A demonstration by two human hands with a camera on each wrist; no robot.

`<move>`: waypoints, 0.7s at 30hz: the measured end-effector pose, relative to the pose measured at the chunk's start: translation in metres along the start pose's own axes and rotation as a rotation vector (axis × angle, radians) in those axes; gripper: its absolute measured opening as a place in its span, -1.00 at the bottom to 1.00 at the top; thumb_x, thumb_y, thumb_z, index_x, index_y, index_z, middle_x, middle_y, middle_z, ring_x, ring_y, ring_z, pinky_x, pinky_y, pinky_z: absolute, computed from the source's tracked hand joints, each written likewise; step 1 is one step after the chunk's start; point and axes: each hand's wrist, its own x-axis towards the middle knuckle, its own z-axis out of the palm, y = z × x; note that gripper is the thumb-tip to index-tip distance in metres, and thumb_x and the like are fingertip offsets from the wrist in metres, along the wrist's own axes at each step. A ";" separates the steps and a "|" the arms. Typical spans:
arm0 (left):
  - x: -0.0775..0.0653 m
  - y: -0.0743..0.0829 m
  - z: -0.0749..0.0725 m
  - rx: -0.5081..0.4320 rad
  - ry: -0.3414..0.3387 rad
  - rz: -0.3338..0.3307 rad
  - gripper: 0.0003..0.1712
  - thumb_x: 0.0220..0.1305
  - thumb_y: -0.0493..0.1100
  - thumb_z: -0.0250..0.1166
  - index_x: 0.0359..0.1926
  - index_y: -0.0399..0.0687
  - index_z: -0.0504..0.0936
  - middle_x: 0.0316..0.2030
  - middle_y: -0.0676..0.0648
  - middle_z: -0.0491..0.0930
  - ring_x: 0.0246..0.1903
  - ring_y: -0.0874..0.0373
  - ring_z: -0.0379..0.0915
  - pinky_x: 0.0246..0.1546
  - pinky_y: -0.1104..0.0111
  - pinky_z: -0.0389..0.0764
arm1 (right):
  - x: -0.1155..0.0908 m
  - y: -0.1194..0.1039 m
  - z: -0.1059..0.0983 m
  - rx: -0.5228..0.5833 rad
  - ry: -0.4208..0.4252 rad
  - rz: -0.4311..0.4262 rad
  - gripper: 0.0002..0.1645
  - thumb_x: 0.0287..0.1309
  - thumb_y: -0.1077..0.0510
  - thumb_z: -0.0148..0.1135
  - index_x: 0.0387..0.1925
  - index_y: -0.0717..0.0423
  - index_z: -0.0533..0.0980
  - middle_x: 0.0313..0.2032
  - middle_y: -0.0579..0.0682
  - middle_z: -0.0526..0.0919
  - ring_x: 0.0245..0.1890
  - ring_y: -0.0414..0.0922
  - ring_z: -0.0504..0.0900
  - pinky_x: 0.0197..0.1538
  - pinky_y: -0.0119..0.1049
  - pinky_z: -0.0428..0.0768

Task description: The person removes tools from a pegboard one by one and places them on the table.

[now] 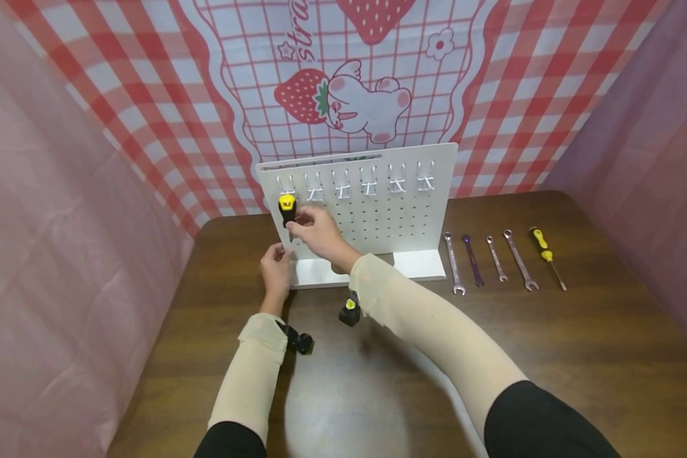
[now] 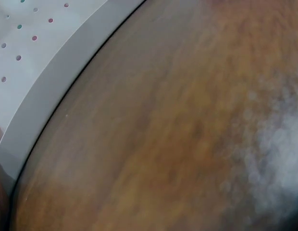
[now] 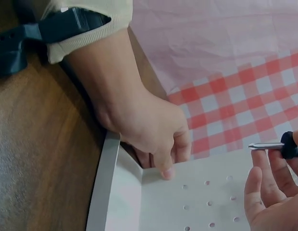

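A white pegboard stand point(image 1: 429, 219) stands upright on the table, a row of several white hooks point(image 1: 369, 181) along its top. My right hand point(image 1: 320, 236) holds a short screwdriver point(image 1: 287, 203) with a black and yellow handle in front of the leftmost hook, handle end up. The right wrist view shows its metal shaft point(image 3: 266, 146) sticking out past the fingers. At the board's lower left edge, my left hand point(image 1: 276, 270) grips the side, thumb on the front face, other fingers behind it. Only a sliver of skin shows in the left wrist view.
Right of the stand, several wrenches point(image 1: 495, 259) lie in a row on the brown wooden table point(image 1: 607, 356). Beyond them lies a longer yellow and black screwdriver point(image 1: 544, 251). A red checked cloth point(image 1: 515, 83) hangs behind, and pink curtains point(image 1: 51, 222) flank the table.
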 end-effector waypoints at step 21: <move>-0.002 0.000 0.001 -0.008 -0.019 -0.015 -0.74 0.35 -0.37 0.29 0.01 -0.44 0.61 -0.12 -0.38 0.62 -0.03 -0.17 0.57 0.04 0.10 0.56 | -0.072 0.002 -0.045 0.099 -0.140 0.092 -0.72 0.28 0.22 0.21 -0.01 0.25 0.57 -0.17 0.16 0.70 -0.19 0.03 0.70 -0.16 -0.22 0.68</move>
